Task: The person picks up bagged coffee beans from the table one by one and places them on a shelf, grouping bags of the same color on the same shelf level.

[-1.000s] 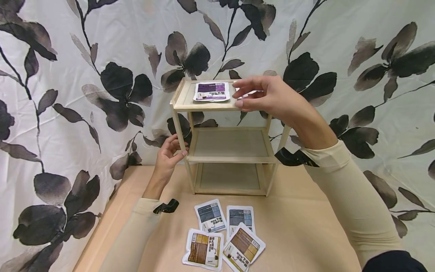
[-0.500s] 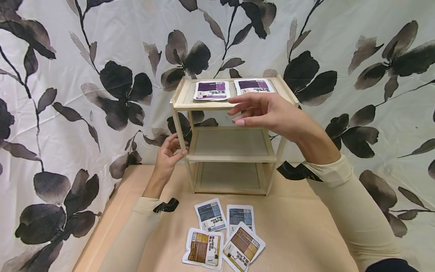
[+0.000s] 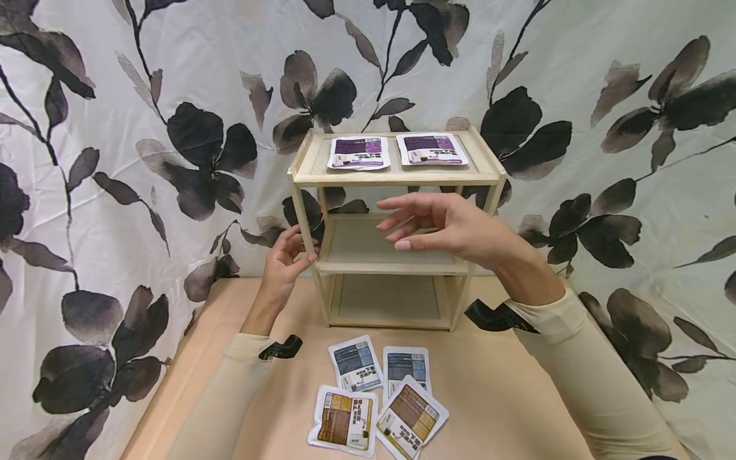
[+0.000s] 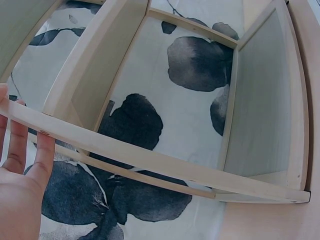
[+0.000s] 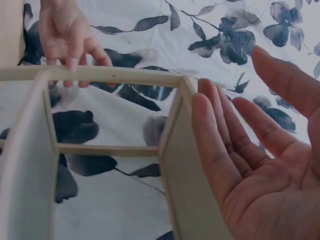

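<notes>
A three-tier wooden shelf stands on the table against the cloth. My left hand holds its front left post, thumb in front and fingers behind; the left wrist view shows those fingers reaching past the post. Two purple-and-white flat pouches lie side by side on the top tier. In front of the middle tier hovers my right hand, fingers loosely bent and apart from the thumb, holding nothing. The right wrist view shows its bare palm beside the shelf frame.
On the table before the shelf lie two blue-grey pouches and, nearer, brown-and-yellow pouches, some overlapping. A white cloth with dark flowers hangs behind. Each wrist wears a black camera.
My right hand has let go of the right purple pouch on the top tier and moved down in front of the middle tier. The left hand stays on the post.
</notes>
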The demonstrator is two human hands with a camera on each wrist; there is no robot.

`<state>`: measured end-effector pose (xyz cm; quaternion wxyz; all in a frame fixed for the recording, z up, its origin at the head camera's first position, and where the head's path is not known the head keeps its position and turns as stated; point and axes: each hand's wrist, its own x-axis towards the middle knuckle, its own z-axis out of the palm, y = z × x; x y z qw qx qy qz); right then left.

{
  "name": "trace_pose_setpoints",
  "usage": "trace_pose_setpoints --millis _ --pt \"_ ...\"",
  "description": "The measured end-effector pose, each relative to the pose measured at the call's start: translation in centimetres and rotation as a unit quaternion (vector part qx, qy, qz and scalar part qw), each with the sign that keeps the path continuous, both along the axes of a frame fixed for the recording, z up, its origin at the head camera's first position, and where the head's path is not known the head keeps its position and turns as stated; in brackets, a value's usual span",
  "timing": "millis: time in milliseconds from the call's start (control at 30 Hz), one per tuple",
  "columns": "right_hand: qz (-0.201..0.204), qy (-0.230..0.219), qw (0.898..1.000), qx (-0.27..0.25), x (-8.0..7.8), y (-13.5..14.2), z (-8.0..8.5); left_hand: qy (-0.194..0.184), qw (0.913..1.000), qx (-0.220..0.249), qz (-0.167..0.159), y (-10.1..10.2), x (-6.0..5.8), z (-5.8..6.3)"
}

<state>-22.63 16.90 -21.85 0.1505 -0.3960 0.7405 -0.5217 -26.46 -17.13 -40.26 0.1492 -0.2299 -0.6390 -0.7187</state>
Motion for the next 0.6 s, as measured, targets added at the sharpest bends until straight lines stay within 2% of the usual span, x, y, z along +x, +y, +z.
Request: trace_pose_setpoints --millis 333,600 --pt "0.035 -0.044 0.998 0.002 0.3 -0.3 -2.4 -0.003 1.0000 -0.004 0.003 0.0 0.2 0.0" --pt "0.065 -0.051 0.997 -0.002 0.1 -0.8 -4.4 -0.005 1.0000 0.002 0.002 0.1 0.4 0.2"
